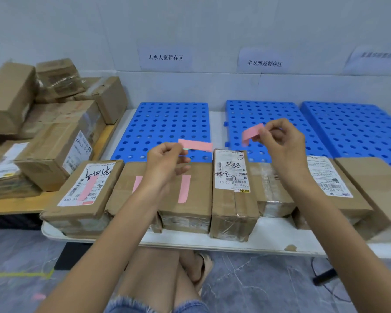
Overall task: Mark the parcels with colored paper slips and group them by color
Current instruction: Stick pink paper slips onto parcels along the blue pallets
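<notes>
A white table [190, 241], set against a pale wall, is covered by blue perforated boards [167, 123] and a front row of parcels [233, 211]. One pink slip [252, 133] is pinched by the right hand [280, 143], a pink strip [195, 145] by the left hand [165, 161], both held above the parcels.

The third wall sign [379, 55] is blurred and clipped by the right edge. The left forearm [127, 222] covers most of one pink slip [137, 184]. The rightmost parcel [375, 186] runs out of frame. Print on the shipping label [231, 175] is too small to read.
</notes>
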Tool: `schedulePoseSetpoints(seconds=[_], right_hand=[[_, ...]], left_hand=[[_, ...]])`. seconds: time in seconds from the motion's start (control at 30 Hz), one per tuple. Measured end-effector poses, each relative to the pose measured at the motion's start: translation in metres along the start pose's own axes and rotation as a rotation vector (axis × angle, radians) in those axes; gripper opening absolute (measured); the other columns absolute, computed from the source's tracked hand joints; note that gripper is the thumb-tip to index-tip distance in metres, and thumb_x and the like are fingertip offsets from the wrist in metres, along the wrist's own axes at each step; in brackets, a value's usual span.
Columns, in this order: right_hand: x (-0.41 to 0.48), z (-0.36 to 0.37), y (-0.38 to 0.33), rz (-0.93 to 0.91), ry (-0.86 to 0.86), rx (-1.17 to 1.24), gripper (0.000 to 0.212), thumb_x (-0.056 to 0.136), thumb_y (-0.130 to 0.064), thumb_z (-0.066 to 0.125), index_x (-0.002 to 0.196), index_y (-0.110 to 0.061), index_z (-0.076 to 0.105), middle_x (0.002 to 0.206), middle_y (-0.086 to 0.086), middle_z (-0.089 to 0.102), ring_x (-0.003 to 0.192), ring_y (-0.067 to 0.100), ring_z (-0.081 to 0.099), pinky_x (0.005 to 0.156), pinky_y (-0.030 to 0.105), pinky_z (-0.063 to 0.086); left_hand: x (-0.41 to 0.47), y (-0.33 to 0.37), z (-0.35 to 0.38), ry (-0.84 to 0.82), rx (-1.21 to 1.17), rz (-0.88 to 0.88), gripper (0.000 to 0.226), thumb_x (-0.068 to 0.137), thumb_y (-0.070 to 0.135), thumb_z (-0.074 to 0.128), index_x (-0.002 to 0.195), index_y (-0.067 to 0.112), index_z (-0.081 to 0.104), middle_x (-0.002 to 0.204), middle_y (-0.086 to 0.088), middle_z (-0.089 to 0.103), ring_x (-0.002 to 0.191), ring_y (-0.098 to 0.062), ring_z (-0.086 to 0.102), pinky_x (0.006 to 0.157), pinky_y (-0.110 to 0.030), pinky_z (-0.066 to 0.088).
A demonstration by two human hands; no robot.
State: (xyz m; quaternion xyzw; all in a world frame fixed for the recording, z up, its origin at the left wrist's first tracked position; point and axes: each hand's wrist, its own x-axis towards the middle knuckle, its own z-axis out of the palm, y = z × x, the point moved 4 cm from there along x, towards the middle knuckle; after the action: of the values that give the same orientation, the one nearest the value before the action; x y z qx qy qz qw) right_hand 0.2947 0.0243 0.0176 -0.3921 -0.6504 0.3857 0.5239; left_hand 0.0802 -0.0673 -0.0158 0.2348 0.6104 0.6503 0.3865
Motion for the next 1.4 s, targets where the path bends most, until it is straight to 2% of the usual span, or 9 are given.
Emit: schedulePoseSetpoints(seconds=[0.1, 0.33, 0.47, 0.57, 0.7, 0.97, 1.03, 1.17, 1.4], right_hand=[[-0.01, -0.013, 0.001, -0.092, -0.008, -0.022, 0.013, 0.095, -0.017, 0.056, 0.084, -0.018, 0.05, 0.086, -0.003, 0.073, 0.087, 0.011, 0.07, 0.08, 0.023, 0.05], [-0.04, 0.023, 0.039, -0.452, -0.669, -0.735, 0.02, 0.095, -0.028, 0.051, 0.093, -0.011, 0.061, 0.088, 0.002, 0.069, 0.078, 0.021, 0.064, 0.07, 0.043, 0.053], [-0.041, 0.013, 0.043, -0.309, -0.658, -0.539, 0.004, 0.086, -0.019, 0.069, 0.088, -0.016, 0.067, 0.104, -0.008, 0.071, 0.101, 0.009, 0.064, 0.088, 0.023, 0.048], [-0.036, 0.013, 0.039, -0.167, -0.538, -0.423, 0.006, 0.086, -0.023, 0.069, 0.085, -0.018, 0.072, 0.096, -0.012, 0.071, 0.097, -0.001, 0.061, 0.083, 0.011, 0.043], [-0.025, 0.028, 0.047, -0.158, -0.435, -0.533, 0.005, 0.083, -0.019, 0.071, 0.084, -0.015, 0.068, 0.088, -0.008, 0.065, 0.082, 0.005, 0.056, 0.072, 0.009, 0.037], [-0.027, 0.026, 0.055, -0.207, -0.555, -0.884, 0.052, 0.082, -0.05, 0.064, 0.127, -0.024, 0.058, 0.126, -0.009, 0.053, 0.118, 0.013, 0.044, 0.103, 0.03, 0.03], [-0.026, 0.027, 0.05, -0.151, -0.571, -0.842, 0.056, 0.08, -0.049, 0.068, 0.128, -0.023, 0.057, 0.126, -0.011, 0.052, 0.119, 0.01, 0.044, 0.102, 0.025, 0.028], [-0.028, 0.005, 0.026, 0.061, -0.229, -0.307, 0.026, 0.087, -0.04, 0.062, 0.109, -0.028, 0.066, 0.109, -0.022, 0.064, 0.103, -0.008, 0.056, 0.099, 0.024, 0.043], [-0.046, -0.004, -0.002, 0.111, -0.257, 0.04, 0.01, 0.087, -0.011, 0.066, 0.095, -0.011, 0.07, 0.068, -0.002, 0.067, 0.058, 0.009, 0.06, 0.064, 0.016, 0.049]], left_hand=[[0.002, -0.009, -0.007, 0.05, -0.003, -0.015, 0.013, 0.094, 0.011, 0.056, 0.082, 0.008, 0.059, 0.08, -0.003, 0.059, 0.059, -0.011, 0.059, 0.051, -0.019, 0.053], [-0.005, -0.016, 0.0, 0.009, 0.024, 0.01, 0.014, 0.094, 0.013, 0.057, 0.08, 0.009, 0.058, 0.076, -0.001, 0.06, 0.057, -0.009, 0.059, 0.052, -0.019, 0.053], [-0.01, -0.018, 0.003, -0.025, 0.024, 0.028, 0.017, 0.094, 0.011, 0.057, 0.077, 0.009, 0.057, 0.071, -0.001, 0.058, 0.055, -0.009, 0.058, 0.051, -0.018, 0.053], [-0.011, -0.02, 0.006, -0.036, 0.022, 0.025, 0.016, 0.094, 0.011, 0.057, 0.078, 0.008, 0.057, 0.071, -0.003, 0.058, 0.053, -0.008, 0.057, 0.051, -0.018, 0.053], [-0.014, -0.021, 0.014, -0.068, 0.01, 0.023, 0.013, 0.094, 0.01, 0.056, 0.082, 0.006, 0.057, 0.074, -0.003, 0.057, 0.056, -0.011, 0.057, 0.052, -0.019, 0.053], [-0.018, -0.023, 0.019, -0.093, -0.004, 0.016, 0.012, 0.092, 0.013, 0.06, 0.085, 0.004, 0.061, 0.07, 0.0, 0.062, 0.057, -0.009, 0.057, 0.054, -0.019, 0.053], [-0.021, -0.023, 0.022, -0.117, -0.011, 0.005, 0.011, 0.092, 0.014, 0.061, 0.085, 0.006, 0.063, 0.07, 0.001, 0.066, 0.057, -0.008, 0.057, 0.054, -0.018, 0.052], [-0.03, -0.02, 0.028, -0.184, -0.001, 0.004, 0.01, 0.09, 0.016, 0.063, 0.088, 0.007, 0.067, 0.073, 0.003, 0.072, 0.059, -0.005, 0.058, 0.055, -0.016, 0.052], [-0.053, -0.012, 0.057, -0.339, 0.006, 0.007, 0.009, 0.089, 0.015, 0.062, 0.089, 0.009, 0.07, 0.076, 0.002, 0.074, 0.058, -0.003, 0.058, 0.054, -0.017, 0.052]])
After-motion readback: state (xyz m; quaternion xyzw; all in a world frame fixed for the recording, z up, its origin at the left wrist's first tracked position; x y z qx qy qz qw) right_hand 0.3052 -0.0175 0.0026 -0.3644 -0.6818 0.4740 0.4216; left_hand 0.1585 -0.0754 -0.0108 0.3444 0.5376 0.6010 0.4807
